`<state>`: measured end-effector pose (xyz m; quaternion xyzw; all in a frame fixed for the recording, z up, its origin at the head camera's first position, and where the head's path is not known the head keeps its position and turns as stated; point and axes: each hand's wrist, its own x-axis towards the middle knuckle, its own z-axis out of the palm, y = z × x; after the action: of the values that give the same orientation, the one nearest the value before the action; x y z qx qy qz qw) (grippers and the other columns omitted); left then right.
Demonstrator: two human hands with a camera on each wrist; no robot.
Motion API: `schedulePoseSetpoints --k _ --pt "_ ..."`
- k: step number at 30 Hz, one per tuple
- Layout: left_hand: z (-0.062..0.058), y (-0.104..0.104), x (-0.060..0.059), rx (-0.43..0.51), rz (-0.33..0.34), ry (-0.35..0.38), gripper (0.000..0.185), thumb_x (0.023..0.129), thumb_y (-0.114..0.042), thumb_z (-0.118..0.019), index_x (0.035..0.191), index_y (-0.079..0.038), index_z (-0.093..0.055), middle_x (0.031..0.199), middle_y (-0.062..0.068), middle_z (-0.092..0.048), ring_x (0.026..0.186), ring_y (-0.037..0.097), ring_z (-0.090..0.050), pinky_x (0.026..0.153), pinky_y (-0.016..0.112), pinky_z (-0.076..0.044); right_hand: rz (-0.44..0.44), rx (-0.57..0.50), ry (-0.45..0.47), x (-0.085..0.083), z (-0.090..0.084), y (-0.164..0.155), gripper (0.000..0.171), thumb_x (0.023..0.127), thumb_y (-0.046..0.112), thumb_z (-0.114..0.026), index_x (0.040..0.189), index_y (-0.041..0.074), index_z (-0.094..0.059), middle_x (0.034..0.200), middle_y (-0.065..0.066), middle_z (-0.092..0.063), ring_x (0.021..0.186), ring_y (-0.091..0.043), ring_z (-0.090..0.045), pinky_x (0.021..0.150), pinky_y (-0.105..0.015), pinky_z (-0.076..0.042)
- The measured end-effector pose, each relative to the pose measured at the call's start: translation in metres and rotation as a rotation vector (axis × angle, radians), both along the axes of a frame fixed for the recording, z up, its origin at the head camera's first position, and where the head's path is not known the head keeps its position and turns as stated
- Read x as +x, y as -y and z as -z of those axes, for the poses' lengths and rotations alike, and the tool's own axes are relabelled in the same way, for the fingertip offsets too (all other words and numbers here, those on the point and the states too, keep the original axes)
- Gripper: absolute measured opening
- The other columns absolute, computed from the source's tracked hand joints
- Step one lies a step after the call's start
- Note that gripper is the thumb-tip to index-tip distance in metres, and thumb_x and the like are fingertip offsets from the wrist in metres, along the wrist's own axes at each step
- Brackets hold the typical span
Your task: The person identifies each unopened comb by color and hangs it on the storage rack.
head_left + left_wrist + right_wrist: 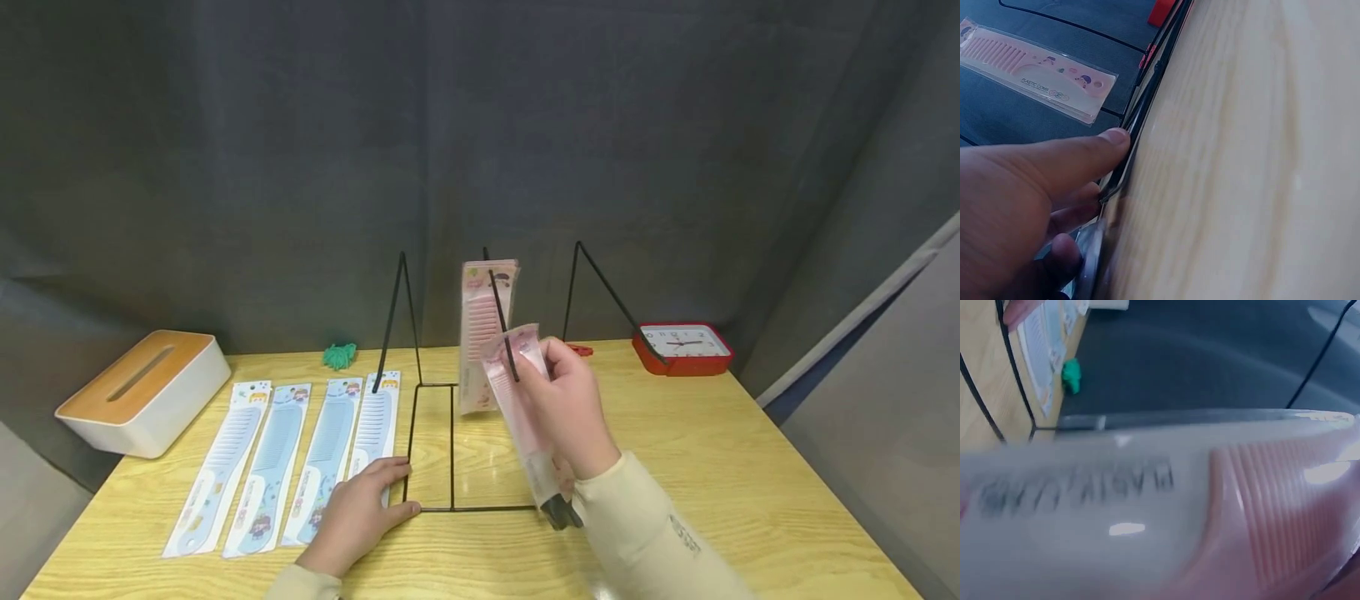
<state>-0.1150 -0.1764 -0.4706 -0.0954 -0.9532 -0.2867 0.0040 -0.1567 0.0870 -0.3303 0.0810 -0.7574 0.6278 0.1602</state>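
My right hand (566, 400) pinches the upper part of a packaged pink comb (517, 400), whose top overlaps the front end of the middle prong (504, 321). The comb's teeth and printed lettering fill much of the right wrist view, blurred. Farther back on that prong hangs another pink comb in its packet (480, 333). The prong belongs to a black wire rack (452, 450). At the rack's front left corner rests my left hand (367, 510), fingers extended, with thumb and fingertips touching the base wire (1138, 119).
Several packaged blue combs (273, 471) lie left of the rack, one partly under my left hand. A tissue box (150, 387) stands at the far left, beyond a green bundle (340, 357). Right of the rack are a red clock (684, 348) and a small red object (581, 350).
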Motion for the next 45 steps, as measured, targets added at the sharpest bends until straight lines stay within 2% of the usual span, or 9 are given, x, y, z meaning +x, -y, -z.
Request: schedulePoseSetpoints --k 3,7,11,16,22,28,32,39,45 --pt "0.001 0.001 0.0 0.003 -0.006 -0.006 0.054 0.082 -0.039 -0.082 0.126 -0.01 -0.069 0.14 0.001 -0.06 0.126 0.034 -0.058 0.1 0.063 -0.042 0.016 -0.013 0.021 -0.023 0.0 0.007 0.038 0.095 0.03 -0.071 0.075 0.004 -0.052 0.064 -0.002 -0.043 0.059 -0.014 -0.043 0.048 -0.024 -0.036" --pt "0.003 0.002 -0.001 0.002 -0.01 -0.014 0.054 0.082 -0.038 -0.082 0.126 -0.01 -0.07 0.14 0.0 -0.06 0.126 0.033 -0.057 0.102 0.062 -0.042 0.044 -0.049 0.112 -0.051 0.0 0.016 0.052 0.093 0.05 -0.07 0.073 0.007 -0.048 0.063 0.0 -0.038 0.058 -0.014 -0.04 0.047 -0.025 -0.032" --pt "0.002 0.002 -0.002 0.005 0.005 -0.011 0.055 0.082 -0.039 -0.082 0.127 -0.01 -0.069 0.14 0.0 -0.059 0.126 0.033 -0.058 0.101 0.063 -0.042 0.07 -0.074 0.178 -0.07 0.0 0.022 0.061 0.086 0.065 -0.067 0.074 0.009 -0.047 0.068 -0.001 -0.042 0.064 -0.016 -0.043 0.051 -0.028 -0.035" --pt "0.0 0.0 -0.001 0.004 0.006 -0.007 0.055 0.082 -0.04 -0.082 0.127 -0.011 -0.069 0.141 0.0 -0.059 0.125 0.034 -0.058 0.1 0.063 -0.042 0.075 -0.07 0.214 -0.083 -0.001 0.025 0.068 0.08 0.074 -0.066 0.075 0.009 -0.049 0.07 -0.002 -0.045 0.069 -0.017 -0.045 0.055 -0.03 -0.035" --pt "-0.001 -0.001 -0.001 0.007 0.009 0.0 0.055 0.083 -0.04 -0.081 0.128 -0.011 -0.069 0.141 0.0 -0.059 0.126 0.034 -0.058 0.1 0.065 -0.041 0.14 -0.02 0.195 -0.087 0.002 0.021 0.064 0.084 0.07 -0.066 0.072 0.01 -0.048 0.066 0.0 -0.04 0.066 -0.018 -0.041 0.058 -0.032 -0.033" --pt "0.0 0.001 0.0 0.005 0.005 0.003 0.055 0.083 -0.04 -0.082 0.128 -0.011 -0.069 0.14 0.0 -0.059 0.126 0.033 -0.058 0.099 0.064 -0.042 0.113 0.044 0.198 -0.083 0.02 0.014 0.051 0.09 0.056 -0.069 0.079 0.008 -0.057 0.072 -0.002 -0.048 0.066 -0.019 -0.044 0.057 -0.031 -0.036" --pt "0.001 0.002 0.0 -0.007 -0.011 0.01 0.055 0.083 -0.04 -0.082 0.128 -0.012 -0.069 0.141 0.0 -0.059 0.126 0.033 -0.058 0.1 0.064 -0.042 0.036 0.163 0.188 -0.073 0.036 0.002 0.041 0.091 0.048 -0.072 0.094 0.008 -0.066 0.089 -0.005 -0.063 0.08 -0.02 -0.055 0.07 -0.033 -0.045" --pt "0.001 0.001 -0.001 -0.015 -0.005 -0.001 0.055 0.083 -0.039 -0.082 0.128 -0.011 -0.069 0.141 0.0 -0.059 0.125 0.033 -0.058 0.099 0.063 -0.043 -0.068 0.286 0.193 -0.039 0.064 -0.032 0.025 0.095 0.03 -0.071 0.11 0.01 -0.067 0.11 -0.006 -0.067 0.1 -0.021 -0.062 0.089 -0.041 -0.049" --pt "0.0 0.0 -0.001 -0.015 -0.01 0.004 0.055 0.083 -0.039 -0.082 0.128 -0.011 -0.069 0.141 0.0 -0.059 0.126 0.033 -0.058 0.1 0.063 -0.042 -0.119 0.365 0.22 -0.007 0.084 -0.06 0.038 0.093 0.031 -0.074 0.123 0.011 -0.064 0.126 -0.006 -0.064 0.119 -0.026 -0.057 0.106 -0.052 -0.041"
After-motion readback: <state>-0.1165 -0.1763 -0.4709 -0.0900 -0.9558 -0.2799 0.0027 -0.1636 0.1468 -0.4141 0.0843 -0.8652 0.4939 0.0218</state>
